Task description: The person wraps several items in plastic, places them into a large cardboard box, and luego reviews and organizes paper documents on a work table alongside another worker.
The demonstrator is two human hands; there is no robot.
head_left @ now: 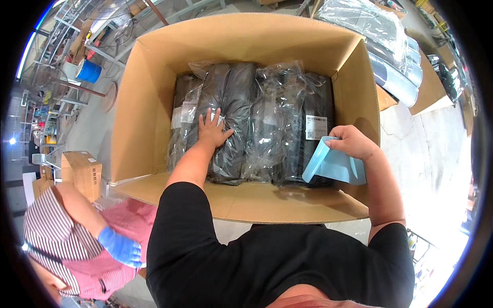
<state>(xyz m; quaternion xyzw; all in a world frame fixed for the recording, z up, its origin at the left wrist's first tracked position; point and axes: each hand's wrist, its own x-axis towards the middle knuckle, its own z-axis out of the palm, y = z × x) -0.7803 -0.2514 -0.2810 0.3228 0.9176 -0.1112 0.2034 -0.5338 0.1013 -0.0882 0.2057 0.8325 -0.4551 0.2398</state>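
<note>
A large open cardboard box (257,31) stands before me, holding several black bundles wrapped in clear plastic, lying side by side. My left hand (212,132) rests with fingers spread on one black wrapped bundle (226,159) left of the middle. At the box's near right corner, my right hand (354,142) pinches the upper edge of a light-blue curved sheet-like piece (334,165). That piece hangs partly over the rightmost bundle (318,102), which bears a white label (316,128). Its exact kind is unclear.
Silver-grey plastic-wrapped rolls (395,77) lie beyond the box's right side. At the left, a co-worker in a striped top (56,220) wears a blue glove (120,247). Behind this person sits a smaller carton (82,174). A fan (46,84) and a blue spool (88,71) stand far left.
</note>
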